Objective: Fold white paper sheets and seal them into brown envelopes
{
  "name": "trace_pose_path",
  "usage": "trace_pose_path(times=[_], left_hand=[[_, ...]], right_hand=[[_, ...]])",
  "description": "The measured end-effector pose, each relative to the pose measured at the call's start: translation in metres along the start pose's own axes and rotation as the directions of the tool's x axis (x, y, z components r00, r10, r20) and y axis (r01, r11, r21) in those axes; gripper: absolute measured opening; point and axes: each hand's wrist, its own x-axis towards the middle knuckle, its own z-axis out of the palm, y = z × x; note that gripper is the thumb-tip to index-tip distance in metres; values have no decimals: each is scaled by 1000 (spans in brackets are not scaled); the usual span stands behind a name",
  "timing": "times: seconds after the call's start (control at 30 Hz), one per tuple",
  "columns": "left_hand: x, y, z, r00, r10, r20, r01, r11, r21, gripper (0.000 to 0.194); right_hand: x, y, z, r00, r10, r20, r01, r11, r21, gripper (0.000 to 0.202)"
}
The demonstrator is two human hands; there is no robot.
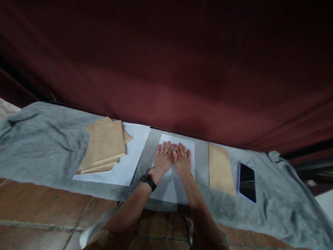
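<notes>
Presses left hand [162,160] and right hand [182,162] open, palms down, together on white sheet [169,187], midway along grey-covered bench [275,194]; has brown envelopes [108,144] heaped on white paper [132,163] toward left end; has single envelope [221,169], then phone [247,182], toward right end.

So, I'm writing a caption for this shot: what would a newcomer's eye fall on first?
Probably the left hand and right hand, spread side by side on a white sheet in the middle. Next, the fanned pile of brown envelopes to the left, then the dark-screened phone at far right.
</notes>
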Motion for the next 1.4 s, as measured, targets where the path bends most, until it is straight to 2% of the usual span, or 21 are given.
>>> trace_pose_path(times=[0.23,0.43,0.57,0.67,0.9,1.2,1.3,1.4], left_hand=[[22,-3,2,999,35,16,-35,999,-10,56],[30,1,13,995,-84,-62,82,996,-32,56],[30,1,15,987,-139,-78,134,989,-69,57],[30,-3,14,980,-174,-100,167,984,-68,58],[24,-17,11,971,-186,-148,187,982,-12,59],[15,-36,-3,968,-216,-132,222,974,36,58],[7,-30,-9,963,-223,-152,231,972,36,59],[-17,-8,-6,978,-116,-176,123,992,27,58]], right_hand=[[23,1,0,999,48,-15,-47,998,40,58],[31,4,7,996,71,-58,-71,997,4,58],[30,12,11,989,78,-126,-81,997,-14,58],[28,21,9,987,95,-132,-101,994,-36,57],[23,41,1,986,125,-107,-132,989,-60,59],[7,64,-7,971,139,-195,-158,983,-90,60],[-2,65,-10,959,149,-243,-168,984,-58,61],[-24,51,-10,969,73,-237,-73,997,6,60]])
